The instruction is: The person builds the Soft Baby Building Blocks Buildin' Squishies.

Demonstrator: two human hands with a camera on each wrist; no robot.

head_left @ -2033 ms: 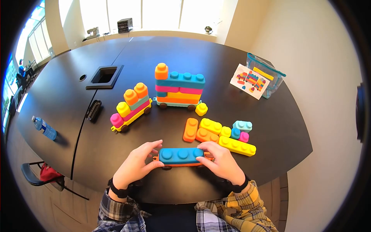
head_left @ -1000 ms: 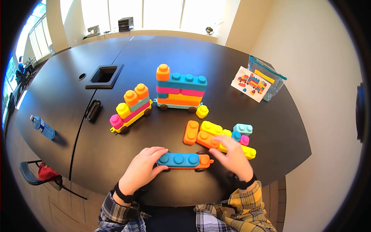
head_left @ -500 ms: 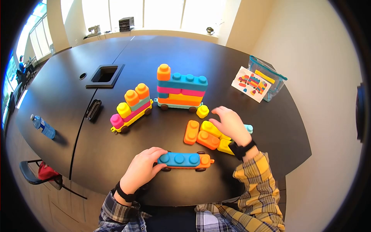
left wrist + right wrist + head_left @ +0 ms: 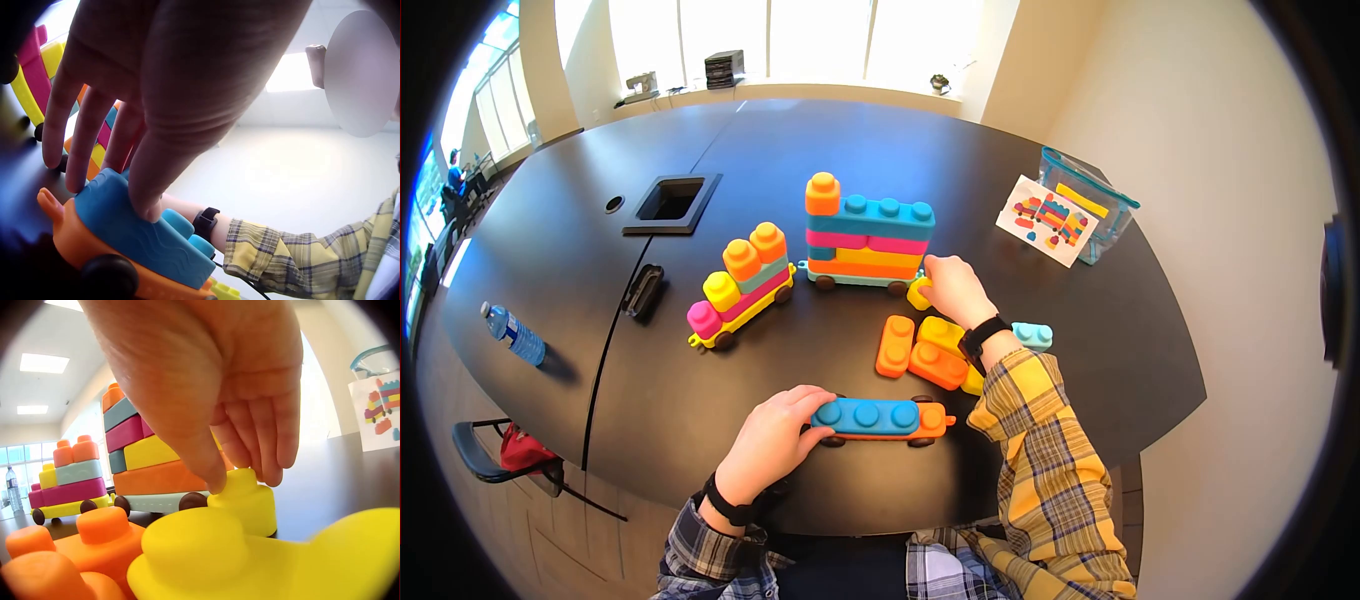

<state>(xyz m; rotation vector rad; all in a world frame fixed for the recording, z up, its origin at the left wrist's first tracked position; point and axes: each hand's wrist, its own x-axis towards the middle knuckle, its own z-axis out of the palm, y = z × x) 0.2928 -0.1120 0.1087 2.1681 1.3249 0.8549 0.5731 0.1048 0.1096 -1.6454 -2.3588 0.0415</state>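
Note:
An orange wheeled base point(image 4: 930, 420) carries a long blue block point(image 4: 880, 415) near the table's front edge. My left hand point(image 4: 770, 440) grips the block's left end; in the left wrist view the thumb lies along the near side of the blue block point(image 4: 137, 225). Farther out, my right hand point(image 4: 958, 290) pinches a small yellow block point(image 4: 918, 294) by its stud, beside the tall block-built wagon point(image 4: 868, 240). In the right wrist view thumb and fingertips meet at the stud of this yellow block point(image 4: 247, 503), which stands upright on the table.
A smaller built wagon point(image 4: 745, 285) stands left of the tall one. Loose orange point(image 4: 895, 345), yellow and light blue point(image 4: 1032, 336) blocks lie under and around my right forearm. Picture card point(image 4: 1048, 222) and clear bag point(image 4: 1090, 195) are at the right; a bottle point(image 4: 513, 333) is at the left.
My right hand has left the blue block, passed over the loose blocks and taken hold of the small yellow block. My left hand has stayed on the blue block, which shifted slightly.

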